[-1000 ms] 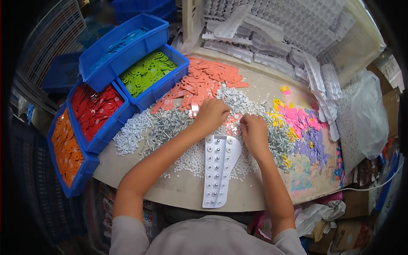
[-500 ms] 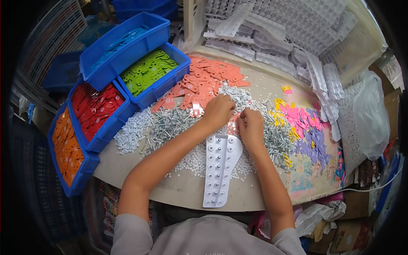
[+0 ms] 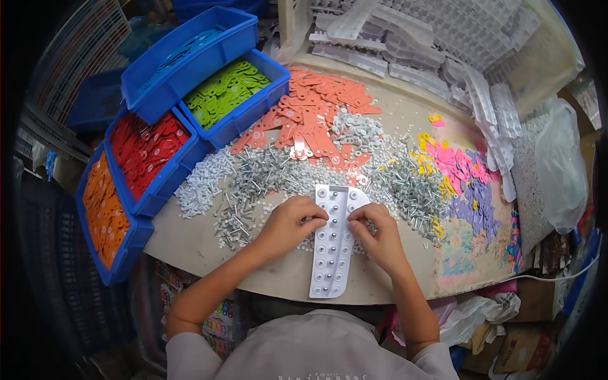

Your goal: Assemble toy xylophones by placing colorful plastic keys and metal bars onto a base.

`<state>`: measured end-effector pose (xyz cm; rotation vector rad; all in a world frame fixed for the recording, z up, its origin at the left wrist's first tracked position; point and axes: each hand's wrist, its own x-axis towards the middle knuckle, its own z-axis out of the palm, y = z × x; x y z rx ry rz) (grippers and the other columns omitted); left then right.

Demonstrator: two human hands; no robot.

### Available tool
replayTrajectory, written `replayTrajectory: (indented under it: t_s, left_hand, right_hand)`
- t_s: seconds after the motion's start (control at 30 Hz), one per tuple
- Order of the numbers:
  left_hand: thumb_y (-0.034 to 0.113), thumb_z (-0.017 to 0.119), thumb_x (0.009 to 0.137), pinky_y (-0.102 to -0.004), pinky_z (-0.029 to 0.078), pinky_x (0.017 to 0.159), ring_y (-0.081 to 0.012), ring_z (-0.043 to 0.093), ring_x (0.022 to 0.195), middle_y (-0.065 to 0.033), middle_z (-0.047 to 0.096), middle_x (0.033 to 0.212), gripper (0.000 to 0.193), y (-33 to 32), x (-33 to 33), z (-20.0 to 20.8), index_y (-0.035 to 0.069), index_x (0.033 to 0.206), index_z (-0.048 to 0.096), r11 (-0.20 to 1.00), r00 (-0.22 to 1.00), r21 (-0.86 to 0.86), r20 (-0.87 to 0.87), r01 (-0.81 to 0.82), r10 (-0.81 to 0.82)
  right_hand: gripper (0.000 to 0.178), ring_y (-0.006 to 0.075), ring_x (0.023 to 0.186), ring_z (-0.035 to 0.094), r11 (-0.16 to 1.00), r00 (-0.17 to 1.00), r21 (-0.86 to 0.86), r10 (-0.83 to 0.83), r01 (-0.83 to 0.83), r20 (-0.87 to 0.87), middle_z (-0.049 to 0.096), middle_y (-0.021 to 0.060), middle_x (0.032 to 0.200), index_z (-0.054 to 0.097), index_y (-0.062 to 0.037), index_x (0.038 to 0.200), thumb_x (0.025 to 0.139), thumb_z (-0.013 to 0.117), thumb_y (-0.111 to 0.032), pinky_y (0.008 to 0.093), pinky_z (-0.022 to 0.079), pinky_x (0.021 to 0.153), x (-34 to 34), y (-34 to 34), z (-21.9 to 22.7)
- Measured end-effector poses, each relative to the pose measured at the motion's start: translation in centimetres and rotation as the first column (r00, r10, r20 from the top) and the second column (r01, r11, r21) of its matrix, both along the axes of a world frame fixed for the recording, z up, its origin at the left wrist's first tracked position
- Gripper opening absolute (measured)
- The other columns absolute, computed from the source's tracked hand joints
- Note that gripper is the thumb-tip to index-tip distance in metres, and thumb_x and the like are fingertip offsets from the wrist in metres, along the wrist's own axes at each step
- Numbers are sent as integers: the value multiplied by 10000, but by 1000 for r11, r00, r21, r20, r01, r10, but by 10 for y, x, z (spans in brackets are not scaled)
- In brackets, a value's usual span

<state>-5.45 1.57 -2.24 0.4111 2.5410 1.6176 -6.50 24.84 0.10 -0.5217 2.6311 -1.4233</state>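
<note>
A long white plastic jig (image 3: 330, 253) lies at the table's near edge, pointing away from me. Round white washers line both its sides, and metal pegs stand along its middle groove. My left hand (image 3: 291, 227) is closed in a pinch over the jig's left row. On the opposite side, my right hand (image 3: 378, 237) pinches at the right row near the upper end. Whatever sits between the fingertips is too small or hidden to tell. Beyond the jig lie white ring washers (image 3: 356, 132), coral flat pieces (image 3: 315, 104) and metal screws (image 3: 266, 168).
Blue bins hold orange pieces (image 3: 104, 212), red pieces (image 3: 149, 149), green pieces (image 3: 227, 92) and blue pieces. More screws (image 3: 411, 190), pink pieces (image 3: 449, 163) and purple pieces (image 3: 476, 206) lie at right. Clear plastic strips (image 3: 411, 54) are stacked behind, beside a plastic bag (image 3: 557, 164).
Both hands have come back toward me from the washer pile and now sit on either side of the jig. The whole view has shifted slightly.
</note>
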Motion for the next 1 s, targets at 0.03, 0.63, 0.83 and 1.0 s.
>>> replayTrajectory:
  t_s: [0.03, 0.63, 0.83, 1.0]
  left_hand:
    - [66, 722, 842, -287, 484, 702, -155, 602, 783, -52, 660, 866, 105, 2, 2, 0, 35, 941, 733, 1000, 1000, 1, -1, -1, 1]
    - [103, 773, 773, -363, 469, 721, -249, 590, 798, -52, 632, 815, 132, 10, 13, -6, 49, 884, 726, 963, 888, -224, -458, -149, 31]
    - [89, 749, 796, -357, 476, 748, -244, 585, 812, -50, 615, 809, 96, 3, 5, -13, 39, 872, 718, 996, 943, -74, -333, -42, 15]
    - [32, 744, 799, -334, 482, 745, -226, 593, 839, -61, 643, 840, 122, 4, 4, -10, 33, 921, 739, 994, 1000, 104, 8, -30, 30]
  right_hand:
    - [100, 216, 851, 567, 999, 999, 37, 11, -10, -46, 630, 75, 847, 686, -23, 922, 830, 699, -60, 334, 445, 819, 0, -1, 0]
    - [165, 293, 861, 562, 968, 889, 211, -22, 133, -458, 598, 107, 917, 654, -21, 952, 803, 705, 28, 383, 483, 740, 21, -15, -19]
    - [202, 298, 880, 561, 953, 914, 302, 136, -16, -383, 599, 103, 907, 662, -28, 953, 767, 711, 35, 389, 478, 749, 12, -9, -8]
    - [176, 305, 866, 557, 984, 936, 176, 66, -5, -346, 594, 109, 891, 653, -25, 937, 780, 709, 32, 393, 473, 749, 11, -8, -13]
